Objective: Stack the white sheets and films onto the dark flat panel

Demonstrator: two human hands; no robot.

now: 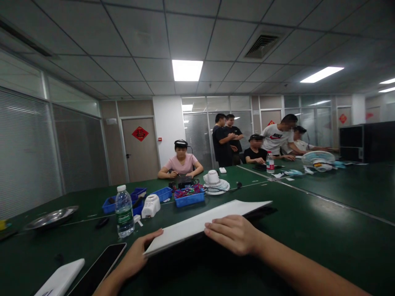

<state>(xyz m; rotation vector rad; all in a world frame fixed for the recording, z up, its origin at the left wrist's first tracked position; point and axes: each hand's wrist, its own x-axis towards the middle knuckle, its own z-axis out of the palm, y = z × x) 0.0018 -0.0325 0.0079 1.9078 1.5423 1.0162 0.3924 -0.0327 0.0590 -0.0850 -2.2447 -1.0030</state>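
A flat white paper sheet [191, 222] with a dark underside slants above the green table, its far right corner curling slightly. At its left end my left hand [138, 250] grips the edge, with a finger over the top. The fingers of my right hand [233, 233] lie closed over the near edge, around the middle; what is under the sheet there is hidden. To the left of my left hand are a black-screened phone [97, 269] and a white slab-like device [61, 277]. A water bottle [124, 213] stands upright just beyond.
Blue trays [189, 200] with wires, a white fan part [151, 205] and a white fan [212, 181] stand beyond the sheet. A metal dish [52, 217] lies left. Across the table [308, 234] sits a person in pink [182, 162]; several others are at back right.
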